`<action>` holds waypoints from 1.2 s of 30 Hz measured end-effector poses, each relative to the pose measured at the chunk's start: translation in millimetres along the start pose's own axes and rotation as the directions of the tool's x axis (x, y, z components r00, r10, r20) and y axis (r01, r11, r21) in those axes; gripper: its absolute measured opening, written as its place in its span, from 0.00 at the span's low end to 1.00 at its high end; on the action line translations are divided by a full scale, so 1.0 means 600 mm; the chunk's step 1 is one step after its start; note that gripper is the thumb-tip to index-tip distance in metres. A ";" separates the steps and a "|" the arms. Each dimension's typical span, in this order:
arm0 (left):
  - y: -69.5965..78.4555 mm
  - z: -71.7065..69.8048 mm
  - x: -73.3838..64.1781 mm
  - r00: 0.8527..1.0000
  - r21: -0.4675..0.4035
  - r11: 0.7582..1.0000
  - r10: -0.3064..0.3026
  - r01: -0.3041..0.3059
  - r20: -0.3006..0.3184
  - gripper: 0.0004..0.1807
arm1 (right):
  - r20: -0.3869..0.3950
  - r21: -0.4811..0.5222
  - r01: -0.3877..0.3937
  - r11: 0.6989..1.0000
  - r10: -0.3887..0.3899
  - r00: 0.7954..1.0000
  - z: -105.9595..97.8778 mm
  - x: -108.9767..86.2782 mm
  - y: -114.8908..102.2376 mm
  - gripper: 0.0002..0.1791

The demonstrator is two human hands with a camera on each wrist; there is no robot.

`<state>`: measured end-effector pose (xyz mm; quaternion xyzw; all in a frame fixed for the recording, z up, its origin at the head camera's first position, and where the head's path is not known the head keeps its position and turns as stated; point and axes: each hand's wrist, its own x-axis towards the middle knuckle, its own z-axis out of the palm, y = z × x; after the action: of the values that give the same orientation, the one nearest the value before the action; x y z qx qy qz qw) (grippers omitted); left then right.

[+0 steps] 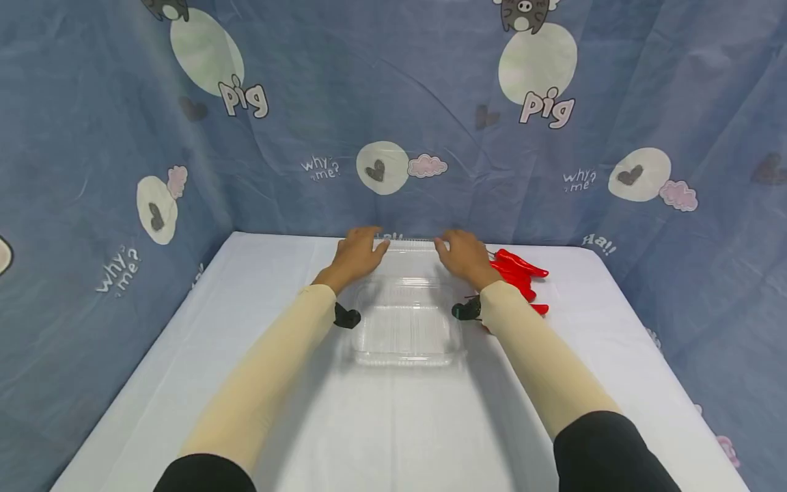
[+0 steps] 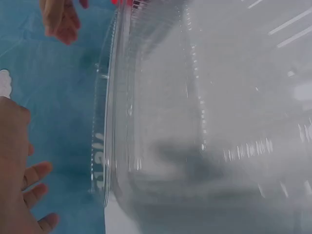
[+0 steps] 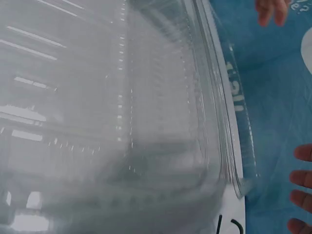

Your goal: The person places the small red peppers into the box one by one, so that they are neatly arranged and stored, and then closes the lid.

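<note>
A clear plastic clamshell box [image 1: 407,358] lies opened out on the table, its lid part [image 1: 413,261] tilted up on the far side. My left hand [image 1: 358,253] hovers by the lid's far left corner, and my right hand [image 1: 464,257] by its far right corner. Neither hand holds anything. In the left wrist view the fingers [image 2: 36,175] of the left hand are spread and loosely bent, apart from the lid's edge. The right hand's fingertips [image 3: 301,179] likewise stand away from the edge in the right wrist view.
Several red chili peppers [image 1: 519,266] lie to the right of the box, partly behind the right forearm. White cloth covers the table [image 1: 393,424]. A blue printed curtain [image 1: 344,130] hangs right behind the table's far edge and along both sides.
</note>
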<state>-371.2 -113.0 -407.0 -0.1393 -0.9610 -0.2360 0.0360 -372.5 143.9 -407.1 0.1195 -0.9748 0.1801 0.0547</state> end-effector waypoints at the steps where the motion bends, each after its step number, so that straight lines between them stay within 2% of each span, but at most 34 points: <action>1: -0.003 -0.004 -0.005 1.000 -0.022 1.000 0.000 0.000 -0.006 0.30 | -0.006 0.017 0.007 1.000 -0.007 1.000 -0.004 -0.004 0.003 0.29; 4: -0.012 -0.013 -0.019 1.000 -0.066 0.998 -0.006 0.004 -0.019 0.29 | -0.016 0.057 0.011 0.998 -0.010 1.000 -0.014 -0.015 0.011 0.28; 7: -0.022 -0.018 -0.033 1.000 -0.116 0.993 -0.031 0.031 0.001 0.28 | -0.017 0.073 0.007 0.997 -0.006 1.000 -0.020 -0.026 0.021 0.27; 11: -0.031 -0.020 -0.054 0.997 -0.144 0.987 -0.070 0.075 0.040 0.27 | -0.016 0.099 0.005 0.995 -0.004 1.000 -0.022 -0.039 0.034 0.26; 15: -0.034 -0.019 -0.078 0.994 -0.147 0.984 -0.098 0.103 0.044 0.26 | -0.012 0.143 0.007 0.990 -0.006 1.000 -0.021 -0.053 0.044 0.26; 25: -0.054 -0.005 -0.132 0.990 -0.225 0.965 -0.118 0.133 0.078 0.27 | -0.044 0.256 0.025 0.966 -0.014 0.999 -0.024 -0.104 0.065 0.24; 32: -0.074 0.012 -0.165 0.986 -0.253 0.954 -0.140 0.158 0.088 0.27 | -0.052 0.245 0.025 0.969 -0.013 0.999 -0.020 -0.137 0.079 0.24; 36: -0.084 0.021 -0.178 0.984 -0.275 0.946 -0.154 0.173 0.089 0.29 | -0.065 0.258 0.014 0.966 0.003 0.998 -0.023 -0.160 0.091 0.21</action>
<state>-283.1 -176.9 -454.7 -0.0704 -0.9265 -0.3679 -0.0359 -293.0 218.9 -427.3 0.1224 -0.9404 0.3093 0.0710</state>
